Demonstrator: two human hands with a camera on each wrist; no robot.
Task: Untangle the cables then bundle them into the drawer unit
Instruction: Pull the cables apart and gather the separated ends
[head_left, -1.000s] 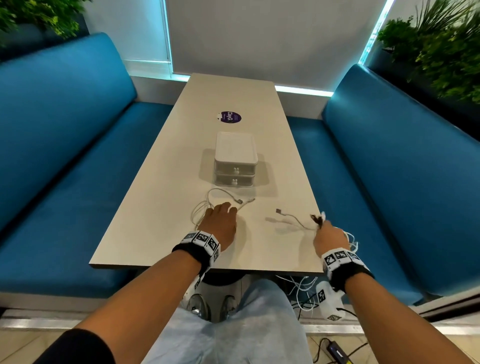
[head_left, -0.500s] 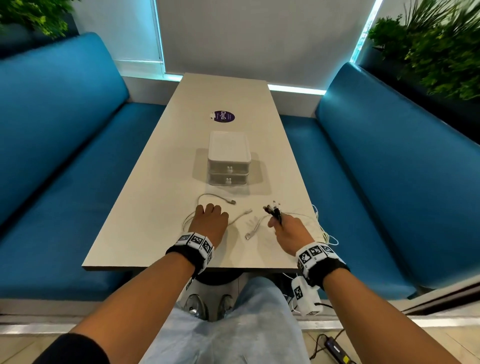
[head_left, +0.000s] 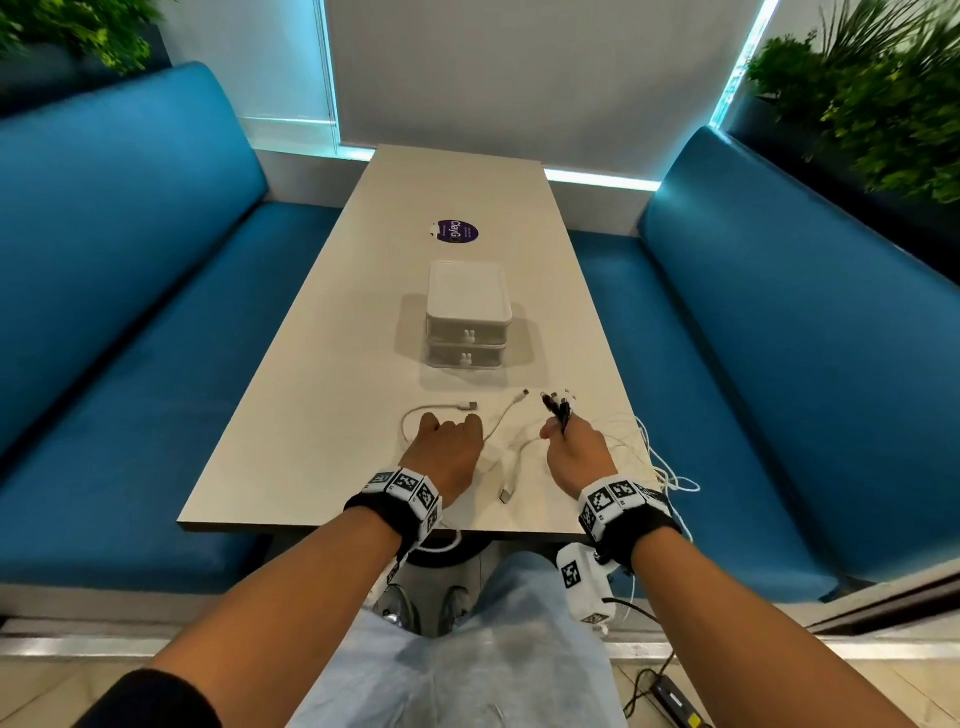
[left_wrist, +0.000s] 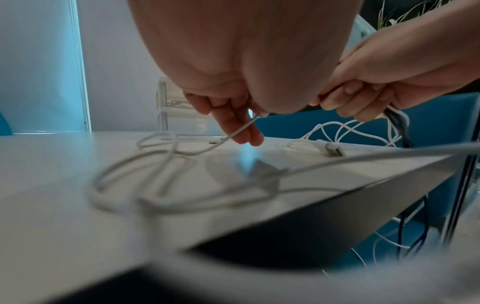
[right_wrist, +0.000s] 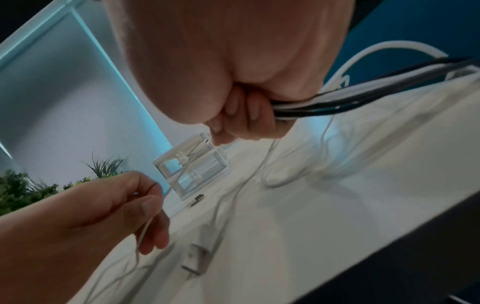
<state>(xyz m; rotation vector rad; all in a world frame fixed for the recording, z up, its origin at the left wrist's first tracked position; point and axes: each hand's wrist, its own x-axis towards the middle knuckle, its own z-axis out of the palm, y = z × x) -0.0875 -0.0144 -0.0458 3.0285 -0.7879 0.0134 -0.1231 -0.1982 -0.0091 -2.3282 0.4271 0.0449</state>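
Observation:
A white two-drawer unit (head_left: 467, 317) stands mid-table with both drawers closed. My left hand (head_left: 447, 439) pinches a thin white cable (left_wrist: 235, 131) between thumb and fingers just above the table; that cable's loop (head_left: 415, 415) curls past the hand to a USB plug (head_left: 470, 405). My right hand (head_left: 569, 444) grips a bundle of black and white cables (right_wrist: 324, 105), their plug ends (head_left: 557, 402) sticking up and forward from the fist. More white cable (head_left: 660, 462) trails off the table's right edge. A loose USB plug (head_left: 506, 492) lies between my hands.
The pale table (head_left: 322, 415) runs between two blue benches (head_left: 130, 389). A round purple sticker (head_left: 454, 232) lies beyond the drawer unit. Cables and a black adapter (head_left: 675, 699) lie on the floor at my right. Plants stand at both far corners.
My right hand has carried the cable bundle from the table's right edge in toward the centre. More white cable now lies between my hands. The left hand stays roughly in place.

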